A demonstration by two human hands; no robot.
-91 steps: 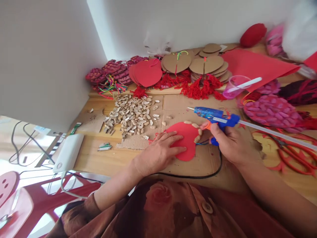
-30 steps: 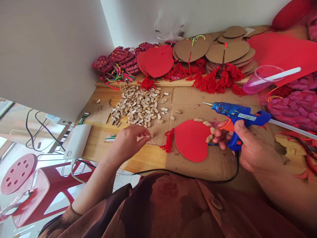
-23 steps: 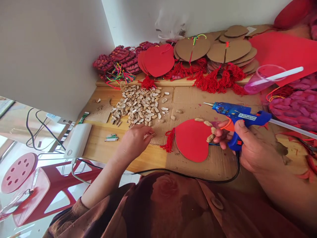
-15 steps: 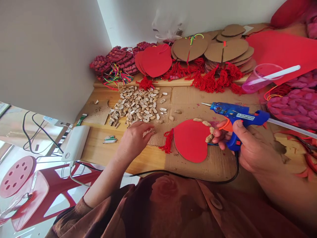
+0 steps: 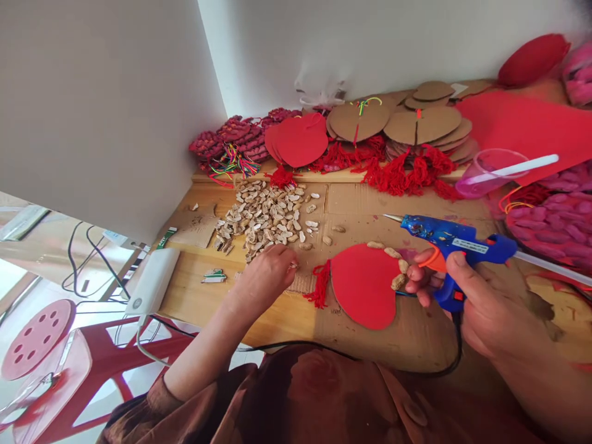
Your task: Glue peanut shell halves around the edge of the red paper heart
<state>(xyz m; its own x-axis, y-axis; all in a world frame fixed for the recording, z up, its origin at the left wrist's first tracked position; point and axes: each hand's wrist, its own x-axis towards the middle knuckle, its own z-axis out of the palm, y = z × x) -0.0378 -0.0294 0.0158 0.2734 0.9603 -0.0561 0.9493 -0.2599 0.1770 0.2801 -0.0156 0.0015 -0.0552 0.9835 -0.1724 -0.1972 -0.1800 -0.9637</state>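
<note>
My right hand (image 5: 467, 293) grips a blue hot glue gun (image 5: 451, 237) with an orange trigger, its nozzle pointing left above the table. Just left of it lies a red heart-shaped cutout (image 5: 363, 283) with a red tassel (image 5: 319, 290); several peanut shells (image 5: 398, 271) sit along its right rim. My left hand (image 5: 271, 274) rests at the near edge of a pile of peanut shells (image 5: 263, 216), fingertips pinched on a shell (image 5: 293, 266). A black cord (image 5: 324, 348) runs from the gun across the table's front.
Stacks of red hearts (image 5: 298, 139) and brown cardboard hearts (image 5: 416, 123) with red tassels line the back wall. A pink cup (image 5: 490, 172) with a glue stick stands at right, near pink shell-covered pieces (image 5: 550, 219). A white power adapter (image 5: 152, 280) sits at the table's left edge.
Three seconds ago my left hand pressed on the red heart; it has since moved left to the shell pile and pinched a shell. The glue gun has stayed beside the heart.
</note>
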